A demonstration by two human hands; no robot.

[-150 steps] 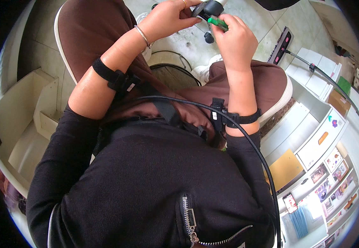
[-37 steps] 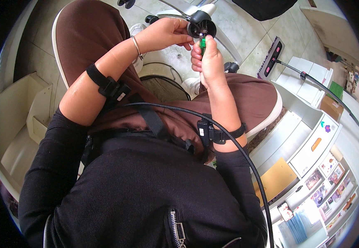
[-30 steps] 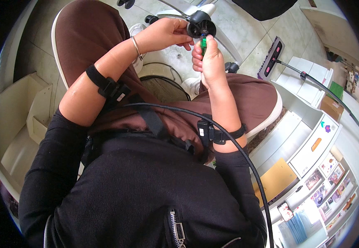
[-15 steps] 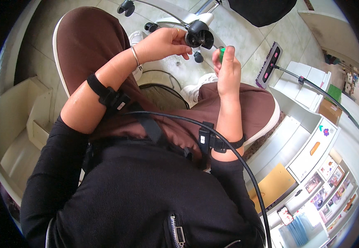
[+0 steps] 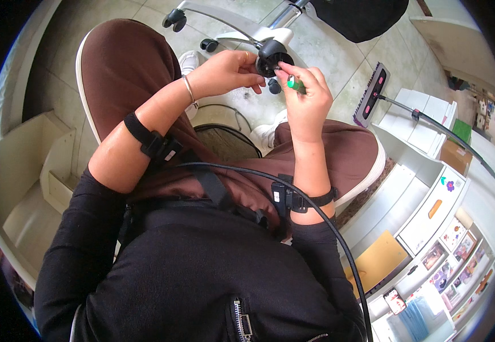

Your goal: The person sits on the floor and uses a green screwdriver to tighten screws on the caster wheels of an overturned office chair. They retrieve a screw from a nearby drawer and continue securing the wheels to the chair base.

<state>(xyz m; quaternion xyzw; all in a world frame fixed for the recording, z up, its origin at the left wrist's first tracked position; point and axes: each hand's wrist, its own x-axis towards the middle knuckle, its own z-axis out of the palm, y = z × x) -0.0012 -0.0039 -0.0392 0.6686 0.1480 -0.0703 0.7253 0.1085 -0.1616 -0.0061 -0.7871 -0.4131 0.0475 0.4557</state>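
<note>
A black caster wheel (image 5: 271, 50) sits at the end of one leg of an office chair base (image 5: 225, 20). My left hand (image 5: 225, 73) grips the caster's left side between thumb and fingers. Its open underside faces me. Closed round a slim green-handled tool (image 5: 296, 85), my right hand (image 5: 307, 100) is at the caster's right side, fingertips touching or almost touching it. The tool looks like a screwdriver; its tip is hidden by the fingers and the caster.
Other casters (image 5: 175, 20) and a black chair seat (image 5: 361, 17) lie beyond. A scrub brush (image 5: 371, 94) on a long pole is at the right, near white drawers (image 5: 432, 208). A black cable (image 5: 316, 199) crosses my lap. An empty-looking cream shelf unit (image 5: 25, 165) stands left.
My right hand has moved left and up to the caster with the green-handled tool. My left hand keeps its grip on the caster, and the view has shifted slightly.
</note>
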